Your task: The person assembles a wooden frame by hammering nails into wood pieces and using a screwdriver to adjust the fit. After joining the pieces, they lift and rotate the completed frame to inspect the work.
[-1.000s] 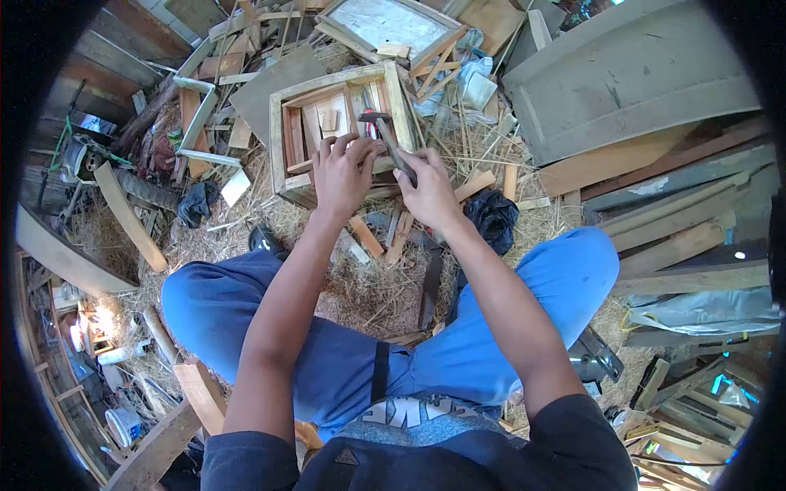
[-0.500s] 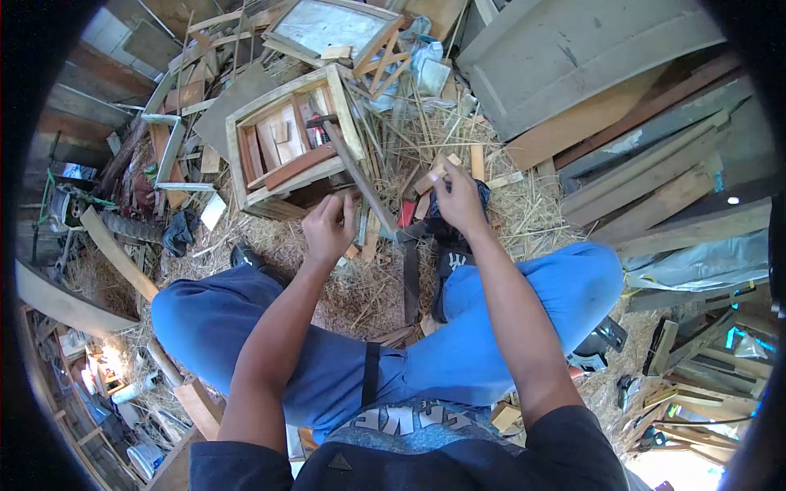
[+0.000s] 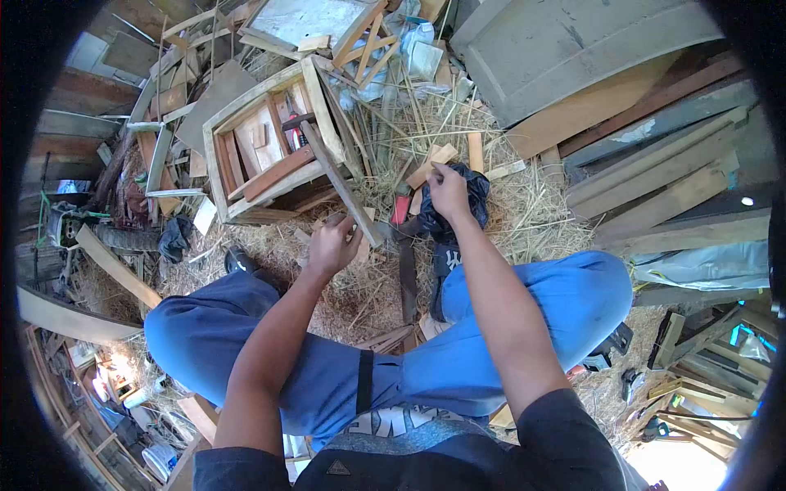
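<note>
My left hand (image 3: 332, 245) hovers over the straw with its fingers curled, just below the near corner of a wooden frame box (image 3: 278, 184); whether it holds anything small is hidden. My right hand (image 3: 449, 192) is over a black plastic bag (image 3: 475, 196), its fingers bent together beside a small wood block (image 3: 432, 164); its grip is too small to make out. A long grey wood strip (image 3: 340, 180) leans across the box's edge. Inside the box lies a hammer (image 3: 298, 121) with a dark head. A red-handled saw (image 3: 400, 209) lies between my hands.
A large grey door panel (image 3: 589, 49) and stacked boards (image 3: 663, 172) lie at the right. Scrap wood and a white-faced frame (image 3: 307, 24) are at the top. A tyre (image 3: 131, 238) is at the left. My bent legs (image 3: 524, 327) flank the straw floor.
The view has shifted slightly. My left hand has lowered and its fingers have loosened a little. The wood block earlier at my right hand's fingertips now lies beyond them.
</note>
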### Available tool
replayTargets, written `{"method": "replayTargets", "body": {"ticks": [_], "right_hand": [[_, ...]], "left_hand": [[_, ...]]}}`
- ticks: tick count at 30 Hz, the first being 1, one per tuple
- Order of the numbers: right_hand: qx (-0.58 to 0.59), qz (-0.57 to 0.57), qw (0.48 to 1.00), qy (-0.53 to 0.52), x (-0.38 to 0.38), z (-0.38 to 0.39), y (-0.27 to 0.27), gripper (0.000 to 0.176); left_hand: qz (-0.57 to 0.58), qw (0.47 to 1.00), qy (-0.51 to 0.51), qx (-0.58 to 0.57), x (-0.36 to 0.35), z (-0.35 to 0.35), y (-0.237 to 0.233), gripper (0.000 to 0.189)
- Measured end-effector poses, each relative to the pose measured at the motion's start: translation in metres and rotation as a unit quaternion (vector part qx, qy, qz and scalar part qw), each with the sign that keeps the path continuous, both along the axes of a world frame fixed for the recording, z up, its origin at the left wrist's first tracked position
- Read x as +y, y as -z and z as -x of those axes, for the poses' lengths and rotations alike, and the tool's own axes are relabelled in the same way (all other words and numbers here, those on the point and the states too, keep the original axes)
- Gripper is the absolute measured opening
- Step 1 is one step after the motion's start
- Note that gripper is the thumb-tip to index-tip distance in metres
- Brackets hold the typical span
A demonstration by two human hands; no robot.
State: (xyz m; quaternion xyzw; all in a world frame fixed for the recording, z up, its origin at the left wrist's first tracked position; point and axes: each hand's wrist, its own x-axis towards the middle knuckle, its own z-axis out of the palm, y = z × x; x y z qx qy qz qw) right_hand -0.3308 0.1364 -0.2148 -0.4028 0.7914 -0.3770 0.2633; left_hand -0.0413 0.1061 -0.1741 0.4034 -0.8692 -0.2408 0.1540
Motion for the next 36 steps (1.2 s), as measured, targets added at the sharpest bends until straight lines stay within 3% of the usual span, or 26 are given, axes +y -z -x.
{"method": "replayTargets", "body": {"ticks": [7, 9, 10, 14, 18, 24, 26, 30, 33, 35, 36], "right_hand": [[-0.051, -0.048, 0.997, 0.038, -0.026, -0.012, 0.02, 0.034], [-0.012, -0.312, 0.946, 0.089, -0.034, -0.017, 0.01, 0.038], [-0.015, -0.323, 0.941, 0.104, -0.034, -0.015, 0.026, 0.059], [0.042, -0.348, 0.926, 0.138, -0.046, -0.029, 0.028, 0.078], [0.165, -0.354, 0.91, 0.142, -0.045, -0.054, 0.057, 0.074], [0.131, -0.333, 0.923, 0.141, -0.036, -0.048, 0.069, 0.066], [0.078, -0.259, 0.942, 0.201, -0.034, -0.044, 0.07, 0.056], [-0.038, -0.185, 0.96, 0.209, -0.031, -0.027, 0.072, 0.052], [-0.062, -0.114, 0.976, 0.172, -0.026, -0.015, 0.075, 0.049], [-0.17, -0.035, 0.975, 0.139, -0.02, -0.007, 0.074, 0.054], [-0.191, 0.001, 0.969, 0.158, -0.018, -0.012, 0.028, 0.048]], "left_hand": [[-0.043, 0.999, -0.01, -0.03, -0.008, -0.003, 0.014, 0.02], [-0.061, 0.998, -0.016, -0.03, -0.013, -0.004, 0.017, 0.021], [-0.062, 0.997, -0.021, -0.034, -0.014, -0.004, 0.018, 0.021], [-0.026, 0.999, -0.022, -0.026, -0.019, -0.007, 0.015, 0.019], [-0.081, 0.994, -0.05, -0.052, -0.021, -0.005, 0.012, 0.019], [-0.11, 0.991, -0.064, -0.05, -0.021, -0.005, 0.01, 0.021], [-0.106, 0.993, -0.042, -0.027, -0.021, -0.011, 0.019, 0.018], [-0.127, 0.99, -0.036, -0.048, -0.017, -0.013, 0.017, 0.017], [-0.114, 0.993, -0.011, -0.03, -0.017, -0.01, 0.011, 0.019], [-0.136, 0.99, 0.003, -0.024, -0.017, -0.009, 0.006, 0.019], [-0.13, 0.991, 0.002, -0.017, -0.017, -0.009, 0.005, 0.019]]}}
